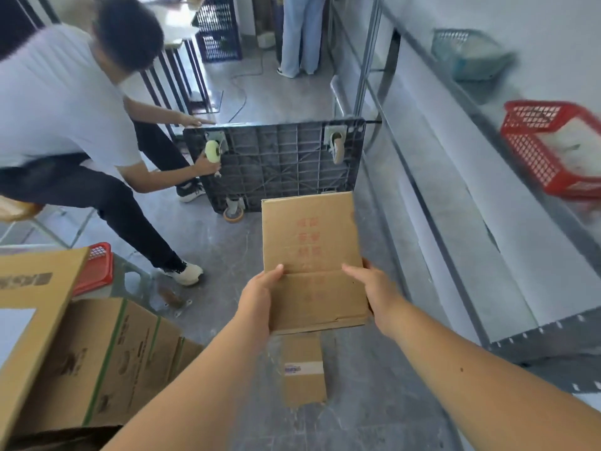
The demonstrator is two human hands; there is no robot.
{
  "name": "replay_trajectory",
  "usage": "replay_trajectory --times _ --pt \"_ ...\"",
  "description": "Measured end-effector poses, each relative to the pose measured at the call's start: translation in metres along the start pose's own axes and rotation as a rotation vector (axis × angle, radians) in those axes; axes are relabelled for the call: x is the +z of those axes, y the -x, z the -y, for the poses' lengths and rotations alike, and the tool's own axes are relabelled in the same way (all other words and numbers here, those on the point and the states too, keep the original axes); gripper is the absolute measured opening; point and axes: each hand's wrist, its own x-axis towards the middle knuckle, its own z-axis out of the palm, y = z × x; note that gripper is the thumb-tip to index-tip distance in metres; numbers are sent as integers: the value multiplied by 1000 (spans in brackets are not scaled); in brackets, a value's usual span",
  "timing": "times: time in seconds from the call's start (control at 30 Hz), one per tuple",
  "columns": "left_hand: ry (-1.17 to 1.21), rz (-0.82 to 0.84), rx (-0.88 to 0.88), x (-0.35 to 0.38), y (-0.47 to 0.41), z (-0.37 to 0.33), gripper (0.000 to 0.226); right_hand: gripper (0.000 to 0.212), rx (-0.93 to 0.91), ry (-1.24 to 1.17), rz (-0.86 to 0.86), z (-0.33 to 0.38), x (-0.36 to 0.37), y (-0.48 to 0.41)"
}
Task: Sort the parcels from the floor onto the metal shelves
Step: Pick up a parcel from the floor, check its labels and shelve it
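Observation:
I hold a flat brown cardboard parcel point(312, 242) with red print in front of me, above the floor. My left hand point(258, 299) grips its near left edge and my right hand point(374, 288) grips its near right edge, thumbs on top. A smaller brown parcel point(304, 369) with a white label lies on the grey floor directly below. The metal shelves point(455, 203) run along the right side, their long tiers beside the held parcel.
A seated person point(58, 102) at left works on a black wheeled cart point(279, 157) tipped on its side ahead. Large cardboard boxes point(97, 362) stack at lower left. A red basket point(553, 148) and a green basket point(468, 53) sit on the shelves. Another person stands at the far end.

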Motion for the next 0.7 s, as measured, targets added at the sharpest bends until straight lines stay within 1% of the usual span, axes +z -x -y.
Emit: replay_trajectory --times 0.03,0.07,0.1,0.13,0.17,0.27,0.33,0.43,0.5,0.53,0.57,0.6,0.63,0.67,0.7 --pt "15 2 23 2 6 -13 74 55 -17 -12 0 17 1 5" --pt "26 10 41 4 14 -25 80 48 -38 -24 11 33 1 9" --pt "30 17 57 8 26 -39 81 36 -60 -35 20 48 2 14" --pt "34 16 82 11 39 -52 76 25 -80 -40 23 64 4 19" --pt "35 16 104 14 53 -66 67 19 -97 -45 24 81 5 25" --pt "67 32 160 25 91 -108 38 18 -147 -76 24 130 8 41" --pt "83 59 198 31 116 -137 29 17 -181 -93 34 163 11 53" --pt "140 123 265 35 156 -179 27 28 -254 -122 33 212 18 73" --pt "153 148 309 37 182 -207 26 23 -310 -133 44 246 22 87" --pt "156 156 325 38 195 -221 29 24 -343 -128 35 262 23 96" --pt "159 158 342 38 207 -234 34 33 -378 -121 20 278 26 105" --pt "160 158 364 40 221 -248 35 48 -406 -116 19 295 28 112" --pt "155 148 391 41 235 -261 32 62 -430 -116 35 310 30 122" --pt "146 140 416 43 250 -272 27 71 -451 -113 43 325 31 128" --pt "142 146 432 45 263 -283 25 74 -469 -110 47 339 31 137"
